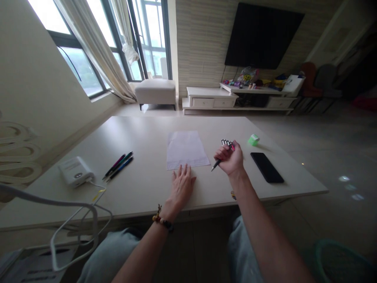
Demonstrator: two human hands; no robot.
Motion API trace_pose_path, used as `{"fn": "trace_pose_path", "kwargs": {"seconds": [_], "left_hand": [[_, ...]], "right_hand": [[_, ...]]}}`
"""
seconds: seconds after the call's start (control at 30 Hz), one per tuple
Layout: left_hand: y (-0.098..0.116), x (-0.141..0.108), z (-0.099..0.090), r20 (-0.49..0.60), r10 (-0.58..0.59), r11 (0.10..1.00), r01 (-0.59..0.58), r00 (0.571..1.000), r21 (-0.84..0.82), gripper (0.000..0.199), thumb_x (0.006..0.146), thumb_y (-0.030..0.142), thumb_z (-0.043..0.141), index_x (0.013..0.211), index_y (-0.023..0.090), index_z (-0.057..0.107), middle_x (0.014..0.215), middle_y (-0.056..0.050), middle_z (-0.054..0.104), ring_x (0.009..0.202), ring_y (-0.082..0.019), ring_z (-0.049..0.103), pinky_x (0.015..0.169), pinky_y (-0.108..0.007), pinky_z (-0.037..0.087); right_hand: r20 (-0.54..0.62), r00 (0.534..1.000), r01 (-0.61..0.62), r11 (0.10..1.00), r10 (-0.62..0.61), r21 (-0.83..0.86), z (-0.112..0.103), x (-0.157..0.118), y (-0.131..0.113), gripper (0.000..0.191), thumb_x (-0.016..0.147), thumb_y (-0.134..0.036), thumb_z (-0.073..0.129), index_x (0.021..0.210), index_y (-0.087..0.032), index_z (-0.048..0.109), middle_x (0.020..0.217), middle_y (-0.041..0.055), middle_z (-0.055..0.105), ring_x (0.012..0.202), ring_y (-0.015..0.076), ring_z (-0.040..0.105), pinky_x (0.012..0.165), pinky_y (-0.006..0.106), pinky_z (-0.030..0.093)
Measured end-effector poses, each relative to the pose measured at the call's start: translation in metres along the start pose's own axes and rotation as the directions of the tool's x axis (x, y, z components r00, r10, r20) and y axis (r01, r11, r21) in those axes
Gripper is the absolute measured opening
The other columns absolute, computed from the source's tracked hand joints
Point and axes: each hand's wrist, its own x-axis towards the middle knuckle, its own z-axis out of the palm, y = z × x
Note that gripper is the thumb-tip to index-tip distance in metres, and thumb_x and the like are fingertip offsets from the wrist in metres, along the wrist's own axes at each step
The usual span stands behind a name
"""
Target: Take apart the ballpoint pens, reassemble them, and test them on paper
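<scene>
Beside the paper sheet, the right hand is gripping several pens in a closed fist, while the left hand is lying open and empty on the desk; a slackening grip risks dropping pens.

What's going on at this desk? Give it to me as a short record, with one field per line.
Left hand: resting flat on the table, just below the paper
Right hand: raised, gripping several pens
Paper: one white sheet, lying flat
Other pens: three, lying together left of the paper
Phone: black, lying right of the right hand
</scene>
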Motion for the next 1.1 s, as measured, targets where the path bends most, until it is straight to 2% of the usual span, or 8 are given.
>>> {"fn": "trace_pose_path", "kwargs": {"seconds": [0.17,0.3,0.43,0.57,0.77,0.87,0.93,1.1], "left_hand": [[0.003,0.001,0.000,0.060,0.008,0.996,-0.014,0.998,0.090,0.045,0.092,0.031,0.039,0.132,0.012,0.043,0.142,-0.018,0.040,0.133,-0.035,0.031,0.104,-0.061,0.023],[0.008,-0.007,-0.005,0.091,0.028,0.988,-0.041,0.996,0.146,0.046,0.092,0.033,0.039,0.133,0.012,0.042,0.140,-0.017,0.042,0.131,-0.034,0.034,0.104,-0.058,0.026],[0.011,-0.016,-0.004,0.102,0.048,0.974,-0.069,0.994,0.214,0.049,0.092,0.036,0.037,0.135,0.012,0.041,0.142,-0.015,0.040,0.132,-0.031,0.033,0.106,-0.053,0.026],[0.013,-0.018,-0.001,0.109,0.044,0.970,-0.069,0.993,0.234,0.050,0.093,0.037,0.035,0.136,0.011,0.040,0.144,-0.014,0.038,0.132,-0.032,0.032,0.106,-0.052,0.026],[0.017,-0.017,-0.003,0.120,0.032,0.975,-0.058,0.992,0.213,0.050,0.092,0.033,0.038,0.135,0.009,0.041,0.143,-0.016,0.039,0.131,-0.033,0.032,0.105,-0.054,0.026],[0.019,-0.016,-0.004,0.123,0.025,0.980,-0.049,0.992,0.195,0.049,0.091,0.031,0.040,0.134,0.008,0.042,0.142,-0.018,0.040,0.130,-0.033,0.033,0.104,-0.054,0.026],[0.021,-0.016,-0.004,0.118,0.019,0.981,-0.041,0.993,0.190,0.048,0.091,0.030,0.040,0.134,0.008,0.042,0.141,-0.018,0.040,0.130,-0.034,0.033,0.104,-0.054,0.027],[0.023,-0.016,-0.001,0.097,0.026,0.979,-0.045,0.995,0.196,0.047,0.091,0.028,0.040,0.133,0.008,0.043,0.140,-0.019,0.041,0.129,-0.035,0.033,0.102,-0.054,0.028]], "right_hand": [[-0.026,0.999,0.021,0.995,-0.019,0.097,0.001,0.003,0.004,0.038,0.082,-0.042,0.035,0.051,-0.023,0.024,0.042,-0.0069,0.015,0.039,0.0104,0.011,0.037,0.025,0.021],[-0.053,0.996,-0.053,0.971,0.067,0.233,0.007,0.006,0.001,0.034,0.082,-0.039,0.036,0.053,-0.022,0.029,0.041,-0.0075,0.018,0.039,0.0095,0.012,0.036,0.024,0.021],[0.011,0.992,-0.119,0.920,0.124,0.374,0.015,0.010,-0.004,0.033,0.081,-0.041,0.040,0.055,-0.021,0.034,0.041,-0.0092,0.019,0.036,0.0077,0.013,0.034,0.022,0.019],[0.084,0.984,-0.175,0.908,0.154,0.382,0.020,0.016,-0.003,0.034,0.080,-0.045,0.043,0.058,-0.020,0.043,0.040,-0.0099,0.021,0.035,0.0061,0.015,0.033,0.021,0.017],[0.037,0.990,-0.139,0.956,0.134,0.257,0.033,0.024,0.011,0.028,0.080,-0.036,0.044,0.059,-0.018,0.049,0.037,-0.0108,0.020,0.031,0.0051,0.014,0.031,0.020,0.013],[-0.008,0.994,-0.110,0.985,0.112,0.133,0.038,0.029,0.021,0.020,0.079,-0.032,0.051,0.069,-0.017,0.057,0.039,-0.0100,0.035,0.029,0.0031,0.018,0.031,0.018,0.015],[-0.038,0.992,-0.125,0.992,0.124,-0.010,0.040,0.032,0.030,0.021,0.081,-0.030,0.048,0.074,-0.015,0.060,0.045,-0.0057,0.049,0.030,0.0029,0.029,0.032,0.016,0.023],[-0.032,0.952,-0.286,0.851,0.303,-0.440,0.039,0.034,0.052,0.048,0.088,-0.047,0.029,0.080,-0.013,0.062,0.050,0.0050,0.061,0.038,0.0123,0.053,0.036,0.020,0.035]]}}
